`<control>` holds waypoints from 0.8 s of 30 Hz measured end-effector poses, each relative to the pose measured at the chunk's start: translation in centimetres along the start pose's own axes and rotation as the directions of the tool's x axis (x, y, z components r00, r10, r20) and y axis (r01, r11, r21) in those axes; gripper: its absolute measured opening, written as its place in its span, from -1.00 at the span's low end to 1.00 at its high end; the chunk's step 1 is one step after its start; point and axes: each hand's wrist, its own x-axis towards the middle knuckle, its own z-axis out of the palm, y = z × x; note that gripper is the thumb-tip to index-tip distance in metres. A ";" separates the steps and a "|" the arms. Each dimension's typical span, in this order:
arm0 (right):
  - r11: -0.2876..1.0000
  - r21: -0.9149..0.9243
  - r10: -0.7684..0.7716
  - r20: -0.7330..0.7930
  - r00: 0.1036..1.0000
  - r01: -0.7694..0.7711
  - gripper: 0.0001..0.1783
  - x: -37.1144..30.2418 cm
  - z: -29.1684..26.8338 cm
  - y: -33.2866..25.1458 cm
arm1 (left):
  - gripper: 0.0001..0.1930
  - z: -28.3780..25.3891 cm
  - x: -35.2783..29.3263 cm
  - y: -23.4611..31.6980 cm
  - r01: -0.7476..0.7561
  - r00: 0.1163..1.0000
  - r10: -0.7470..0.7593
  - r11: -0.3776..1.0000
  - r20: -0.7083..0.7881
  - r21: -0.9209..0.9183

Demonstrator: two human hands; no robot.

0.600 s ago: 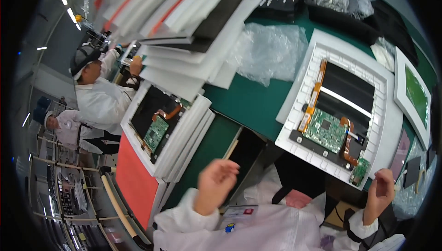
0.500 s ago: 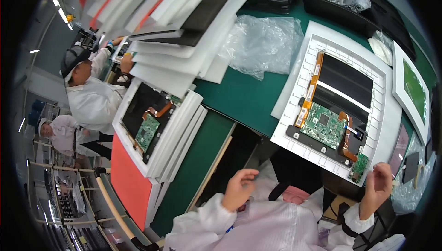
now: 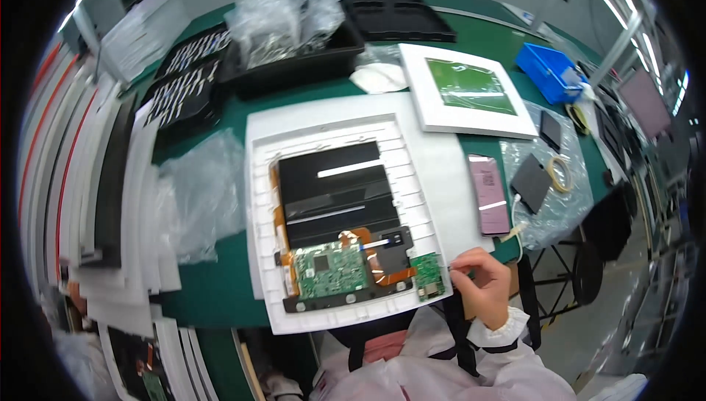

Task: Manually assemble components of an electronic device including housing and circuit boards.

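Green table (image 3: 209,307), white frame (image 3: 411,202) lying lengthwise away, hands (image 3: 484,285): right's grip unclear, left unseen

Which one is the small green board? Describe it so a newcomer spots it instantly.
Start at the big white frame in mid-view. Go to its lower right corner, just left of the right hand: the small green board sits there. It is clearly smaller than the other green board, farther left.

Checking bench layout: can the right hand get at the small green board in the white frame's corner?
Probably yes: the right hand is close beside the small green board; only the white frame's edge appears between them.
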 end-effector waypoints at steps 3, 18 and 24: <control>0.998 0.043 0.043 0.011 0.999 -0.044 -0.83 -0.1 0.7 -0.1 | -0.70 -0.6 -0.7 -1.1 -0.032 0.999 0.032 0.999 -0.037 -0.016; 0.899 0.336 -0.250 0.920 0.303 -0.279 -0.66 -5.5 9.5 0.0 | -0.66 -14.9 -8.4 -15.0 0.042 0.934 -0.029 0.999 -0.355 0.030; 0.982 -0.189 0.190 0.979 -0.076 0.028 -0.52 -10.2 22.3 9.8 | -0.63 -19.4 -7.5 -12.6 -0.002 0.824 -0.025 0.999 -0.566 -0.047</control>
